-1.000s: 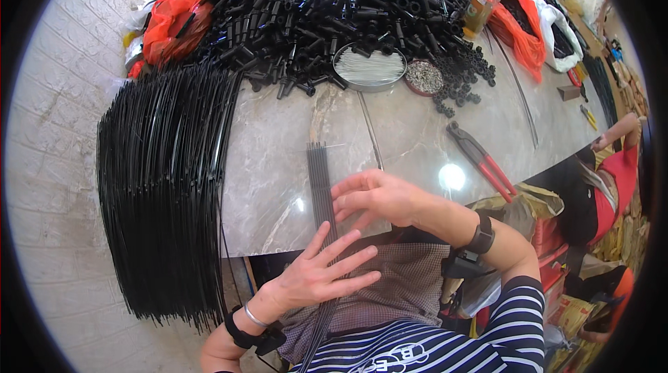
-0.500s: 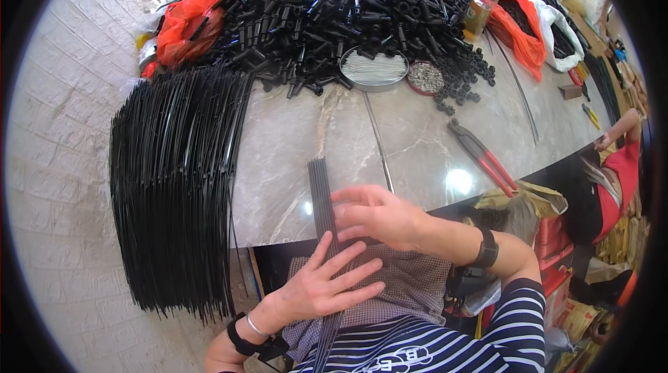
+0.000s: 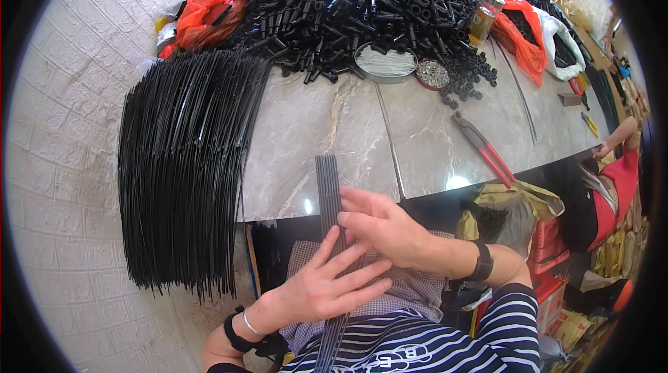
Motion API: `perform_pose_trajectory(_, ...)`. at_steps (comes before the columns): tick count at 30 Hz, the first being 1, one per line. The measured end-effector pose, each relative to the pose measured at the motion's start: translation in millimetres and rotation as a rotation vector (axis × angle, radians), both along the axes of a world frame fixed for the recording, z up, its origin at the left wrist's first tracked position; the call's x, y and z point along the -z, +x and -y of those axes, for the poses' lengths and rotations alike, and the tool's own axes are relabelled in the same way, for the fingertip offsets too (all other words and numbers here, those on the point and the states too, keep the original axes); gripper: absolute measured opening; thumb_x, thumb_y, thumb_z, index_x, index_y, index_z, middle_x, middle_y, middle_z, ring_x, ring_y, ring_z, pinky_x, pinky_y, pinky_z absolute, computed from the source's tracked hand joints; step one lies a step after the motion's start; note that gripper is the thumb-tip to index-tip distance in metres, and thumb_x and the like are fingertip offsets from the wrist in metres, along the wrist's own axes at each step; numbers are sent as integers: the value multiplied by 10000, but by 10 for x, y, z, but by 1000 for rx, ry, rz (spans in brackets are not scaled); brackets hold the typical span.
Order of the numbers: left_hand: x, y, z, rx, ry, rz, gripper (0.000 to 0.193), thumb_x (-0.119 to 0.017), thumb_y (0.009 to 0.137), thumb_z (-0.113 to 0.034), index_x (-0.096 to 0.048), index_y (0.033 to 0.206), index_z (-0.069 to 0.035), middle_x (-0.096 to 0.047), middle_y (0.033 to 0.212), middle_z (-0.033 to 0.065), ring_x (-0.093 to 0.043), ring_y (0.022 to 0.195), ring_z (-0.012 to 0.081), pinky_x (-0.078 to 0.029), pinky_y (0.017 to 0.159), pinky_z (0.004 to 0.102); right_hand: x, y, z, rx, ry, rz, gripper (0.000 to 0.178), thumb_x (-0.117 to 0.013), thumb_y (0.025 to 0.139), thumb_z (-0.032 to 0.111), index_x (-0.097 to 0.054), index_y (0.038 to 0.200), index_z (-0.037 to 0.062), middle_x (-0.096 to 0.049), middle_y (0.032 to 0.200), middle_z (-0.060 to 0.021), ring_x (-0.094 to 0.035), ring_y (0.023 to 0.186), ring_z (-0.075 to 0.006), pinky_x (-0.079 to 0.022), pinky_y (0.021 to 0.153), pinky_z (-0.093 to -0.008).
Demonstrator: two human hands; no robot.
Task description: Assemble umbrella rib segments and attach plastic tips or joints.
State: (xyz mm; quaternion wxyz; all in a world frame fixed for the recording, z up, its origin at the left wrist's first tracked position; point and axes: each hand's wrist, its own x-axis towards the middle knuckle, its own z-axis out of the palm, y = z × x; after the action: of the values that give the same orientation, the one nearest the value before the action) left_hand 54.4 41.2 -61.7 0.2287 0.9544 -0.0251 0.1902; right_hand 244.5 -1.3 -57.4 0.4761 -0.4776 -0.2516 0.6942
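Note:
A flat row of thin black rods (image 3: 328, 181) runs from the table's near edge down over my lap, its far ends lined up evenly. My left hand (image 3: 327, 286) lies across the rods with its fingers spread and stretched out. From the right, my right hand (image 3: 390, 230) grips the row's edge, its fingers bent and close together and their tips at the rods. Part of the row is hidden under both hands. A fine pale line, perhaps a wire, shows at the far ends; I cannot tell whether it touches them.
A thick stack of long black rods (image 3: 188, 164) overhangs the table's left side. Black tubular parts (image 3: 362, 4) are heaped at the back. In front stand a tin of pale pins (image 3: 386, 63) and a small red-rimmed dish (image 3: 432, 74). Red-handled pincers (image 3: 483, 150) lie right; another person (image 3: 616, 178) sits beyond.
My right hand has come in closer to the rods, and its fingers have drawn together. The left hand stays spread over them. The whole view has shifted slightly.

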Motion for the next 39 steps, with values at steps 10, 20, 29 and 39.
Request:
perform_pose_trajectory(10, 43, -42, 32, 1, 113, 12, 385, -680, 823, -249, -695, 1199, -162, -641, 1334, 44, -512, 1334, 375, -241, 1171, 667, 90, -74, -40, 48, 124, -23, 686, -566, 979, 120, -222, 1534, -90, -443, 1494, -206, -546, 978, -109, -499, 840, -260)
perform_pose_trajectory(20, 136, 82, 65, 39, 134, -40, 389, -664, 851, -254, -673, 1229, -163, -632, 1339, 35, -514, 1337, 362, -254, 1176, 652, 414, 49, -82, 56, 44, -126, 576, -511, 1014, 74, -279, 1532, -23, -570, 1341, -136, -619, 1131, -202, -540, 958, -329)
perform_pose_trajectory(29, 49, 111, 75, 35, 153, -44, 366, -664, 837, -216, -687, 1199, -161, -630, 1333, 15, -519, 1331, 351, -256, 1171, 668, 97, 111, -69, -36, -4, -175, 700, -452, 1027, 49, -36, 1585, -22, -569, 1276, -163, -640, 1134, -263, -560, 932, -358)
perform_pose_trajectory(39, 28, 98, 129, 30, 168, -29, 374, -676, 826, -236, -686, 1190, -154, -635, 1318, 13, -522, 1330, 352, -287, 1143, 685, 233, 45, -128, 80, 89, -236, 463, -447, 972, -22, -407, 1430, -72, -570, 1328, -171, -561, 1259, -230, -488, 1046, -352)
